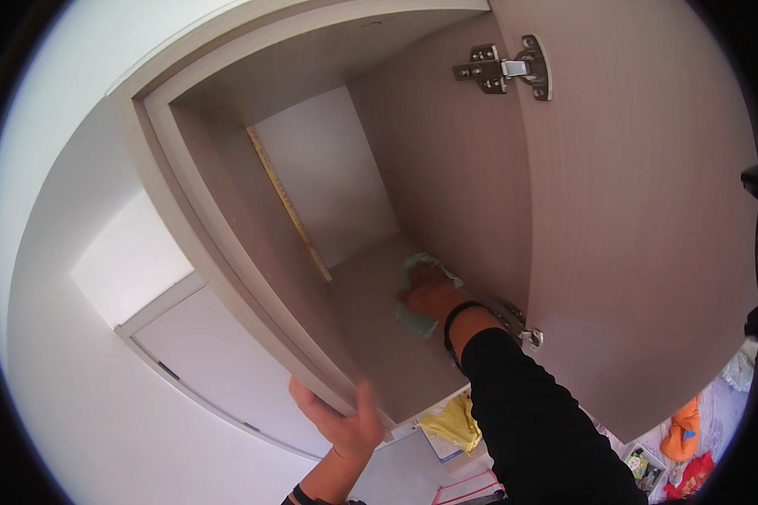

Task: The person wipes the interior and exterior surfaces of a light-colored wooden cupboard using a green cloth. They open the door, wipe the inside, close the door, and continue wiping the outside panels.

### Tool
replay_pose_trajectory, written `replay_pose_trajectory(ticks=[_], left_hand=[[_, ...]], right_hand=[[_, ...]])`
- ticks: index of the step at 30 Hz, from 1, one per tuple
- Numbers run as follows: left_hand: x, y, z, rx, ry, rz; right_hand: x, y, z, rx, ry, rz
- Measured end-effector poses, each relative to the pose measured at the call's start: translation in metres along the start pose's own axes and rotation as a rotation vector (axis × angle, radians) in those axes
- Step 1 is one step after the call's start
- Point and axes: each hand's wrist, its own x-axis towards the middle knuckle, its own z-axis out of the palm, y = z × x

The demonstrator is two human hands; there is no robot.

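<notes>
My right hand [430, 291] reaches deep into a brown wood-grain cabinet [413, 370] and presses a pale green cloth [415, 321] against its bottom panel, near the right wall. The cloth spreads out around the hand, and some finger detail is blurred. A dark band circles that wrist, below a black sleeve. At the cabinet's lower front left corner, my left hand [349, 427] grips the frame edge [312, 364], its thumb on the inner side and fingers on the outer side.
The cabinet door [632, 210] stands open on the right, with a metal hinge [514, 69] at its top and another [522, 330] lower down. A wooden strip [288, 202] runs along the back left corner. Below lie a yellow cloth [455, 423] and an orange item [682, 431].
</notes>
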Motion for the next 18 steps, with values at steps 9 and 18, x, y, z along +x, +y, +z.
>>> replay_pose_trajectory(ticks=[9, 18], left_hand=[[-0.017, -0.006, -0.006, 0.035, -0.005, -0.012], [-0.034, -0.013, -0.022, 0.277, -0.124, -0.007]], right_hand=[[0.128, 0.003, 0.011, 0.175, 0.038, -0.041], [0.212, -0.012, 0.022, 0.177, -0.004, -0.030]])
